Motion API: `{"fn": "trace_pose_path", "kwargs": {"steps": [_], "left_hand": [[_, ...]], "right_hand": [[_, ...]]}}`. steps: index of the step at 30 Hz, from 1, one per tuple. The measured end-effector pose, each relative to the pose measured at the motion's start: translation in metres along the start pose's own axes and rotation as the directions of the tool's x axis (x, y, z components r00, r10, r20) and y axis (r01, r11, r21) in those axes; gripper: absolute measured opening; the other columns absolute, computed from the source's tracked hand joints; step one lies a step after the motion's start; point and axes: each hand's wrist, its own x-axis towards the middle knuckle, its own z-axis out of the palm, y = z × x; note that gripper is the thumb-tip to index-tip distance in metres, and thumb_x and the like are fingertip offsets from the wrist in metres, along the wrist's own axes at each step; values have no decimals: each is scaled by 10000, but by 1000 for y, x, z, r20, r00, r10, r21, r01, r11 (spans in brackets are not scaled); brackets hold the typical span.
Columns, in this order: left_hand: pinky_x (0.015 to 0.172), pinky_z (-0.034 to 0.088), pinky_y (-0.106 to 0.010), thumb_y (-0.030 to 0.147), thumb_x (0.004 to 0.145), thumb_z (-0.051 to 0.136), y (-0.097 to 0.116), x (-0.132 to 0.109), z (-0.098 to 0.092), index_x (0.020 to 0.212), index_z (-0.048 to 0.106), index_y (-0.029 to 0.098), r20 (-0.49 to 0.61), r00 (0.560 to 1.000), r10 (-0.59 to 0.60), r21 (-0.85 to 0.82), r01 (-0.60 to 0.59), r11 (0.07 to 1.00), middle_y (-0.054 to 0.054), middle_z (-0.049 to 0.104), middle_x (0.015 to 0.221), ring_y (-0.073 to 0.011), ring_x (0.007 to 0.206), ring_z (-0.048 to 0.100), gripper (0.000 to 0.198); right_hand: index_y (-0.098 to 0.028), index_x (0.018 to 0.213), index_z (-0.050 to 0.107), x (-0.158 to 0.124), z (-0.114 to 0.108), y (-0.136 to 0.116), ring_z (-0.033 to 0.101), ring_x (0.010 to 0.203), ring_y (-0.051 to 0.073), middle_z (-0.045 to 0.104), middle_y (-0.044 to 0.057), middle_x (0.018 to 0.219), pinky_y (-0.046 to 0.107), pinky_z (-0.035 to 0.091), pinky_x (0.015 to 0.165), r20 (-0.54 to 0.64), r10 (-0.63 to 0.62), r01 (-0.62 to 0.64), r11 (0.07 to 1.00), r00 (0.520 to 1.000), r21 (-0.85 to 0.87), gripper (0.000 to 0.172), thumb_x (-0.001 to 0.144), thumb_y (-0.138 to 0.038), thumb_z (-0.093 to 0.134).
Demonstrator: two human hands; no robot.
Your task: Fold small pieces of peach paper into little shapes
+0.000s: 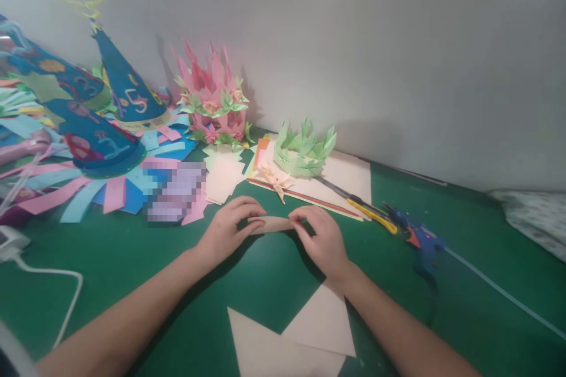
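A narrow strip of pale peach paper (275, 224) is stretched level between my hands, just above the green table. My left hand (232, 225) pinches its left end between thumb and fingers. At the other end, my right hand (319, 235) has the strip in a thumb-and-finger pinch. Whether the strip is folded or rolled I cannot tell. Nearer to me, below my hands, larger pale paper pieces (283, 356) with pointed corners lie overlapping on the table. Part of them runs under my right forearm.
A green leaf crown (300, 156) sits on stacked coloured paper (349, 168). Beside it are a yellow utility knife (374, 216) and a blue glue gun (424, 244). Pink paper crowns (212, 91) and blue cone hats (101, 135) stand left. A white cable (48, 271) lies front left.
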Motion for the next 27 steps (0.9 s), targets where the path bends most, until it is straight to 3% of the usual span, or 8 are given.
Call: {"fn": "trace_pose_path", "kwargs": {"steps": [6, 9, 11, 14, 18, 23, 27], "left_hand": [[716, 485, -249, 191, 809, 553, 1, 1, -3, 769, 601, 170, -33, 999, 28, 53, -26, 998, -39, 599, 864, -131, 805, 579, 66], [778, 473, -291, 173, 809, 541, 3, 2, -6, 747, 609, 172, -64, 993, 104, 134, -94, 986, -61, 585, 960, -155, 888, 561, 92], [786, 458, -312, 162, 798, 549, 4, 2, -8, 736, 614, 180, -75, 982, 175, 219, -155, 963, -59, 579, 958, -168, 903, 540, 91], [770, 433, -319, 149, 786, 563, 6, 1, -9, 727, 615, 189, -80, 966, 247, 350, -205, 914, -50, 574, 927, -166, 856, 513, 89], [752, 414, -322, 167, 801, 548, 5, -1, -9, 741, 619, 203, -105, 952, 287, 475, -206, 856, -51, 564, 947, -164, 819, 485, 99], [754, 432, -292, 162, 862, 448, 0, 2, -10, 781, 581, 171, 222, 930, 293, 325, -354, 877, -42, 624, 842, -151, 814, 539, 156], [773, 451, -291, 180, 877, 427, -6, 3, -12, 855, 586, 159, 337, 918, 209, 220, -292, 931, -60, 642, 878, -161, 868, 566, 162]], "right_hand": [[-212, 820, 623, 0, -2, 3, 592, 787, 156, 673, 15, 832, 291, 449, 742, 1, -45, 45, 999, 999, 3, 111, 849, -174, 522], [-217, 805, 645, -1, -2, 5, 560, 916, 187, 645, 44, 990, 345, 420, 831, -66, -134, 128, 987, 989, -96, 97, 825, -176, 559], [-222, 790, 655, -2, -2, 6, 542, 924, 202, 629, 56, 993, 369, 407, 828, -112, -171, 149, 972, 979, -183, 83, 808, -186, 582], [-210, 821, 635, -1, -3, 6, 554, 862, 180, 645, 50, 899, 346, 422, 793, 2, -243, 240, 956, 970, -168, 109, 832, -166, 536], [-180, 855, 578, 1, -1, 6, 563, 962, 171, 656, 63, 979, 337, 431, 847, 215, -280, 288, 958, 936, -7, 160, 865, -123, 429], [-191, 905, 567, -1, 0, 8, 583, 946, 179, 656, 69, 994, 332, 456, 823, 293, -205, 211, 977, 934, 14, 160, 870, -153, 416], [-194, 839, 568, 0, -3, 8, 581, 876, 186, 658, 66, 910, 331, 458, 776, 336, -194, 203, 979, 921, 10, 156, 857, -151, 420]]}}
